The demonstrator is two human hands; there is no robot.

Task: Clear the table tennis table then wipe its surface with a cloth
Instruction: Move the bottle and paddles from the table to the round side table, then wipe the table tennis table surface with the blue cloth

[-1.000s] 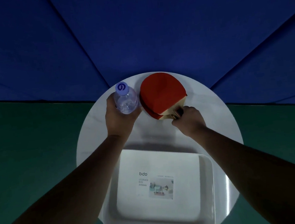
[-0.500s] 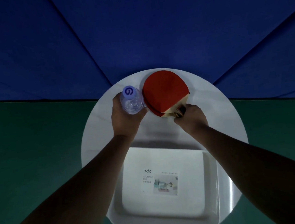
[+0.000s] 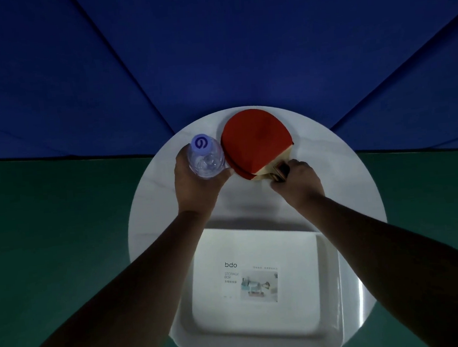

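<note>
A round white table [image 3: 153,207] fills the middle, with bare white surface left of the left hand [image 3: 195,184] and right of the right hand [image 3: 298,184]; its far rim curves just beyond the bat, and past every rim there is green floor [image 3: 48,244] and a blue wall [image 3: 211,50]. On the side nearer than both wrists, a white tray [image 3: 329,289] with a printed label [image 3: 252,280] takes most of the tabletop and overhangs the near rim. The left hand's fingers are curled round a clear bottle [image 3: 207,161] with a purple cap [image 3: 200,142], the thumb pressing its right side. The right hand's fingers are clamped on the bat's wooden handle [image 3: 278,169]. The red bat [image 3: 255,140] lies beyond and left of those fingers, its edge just beside the bottle; a second bat shows beneath it.
</note>
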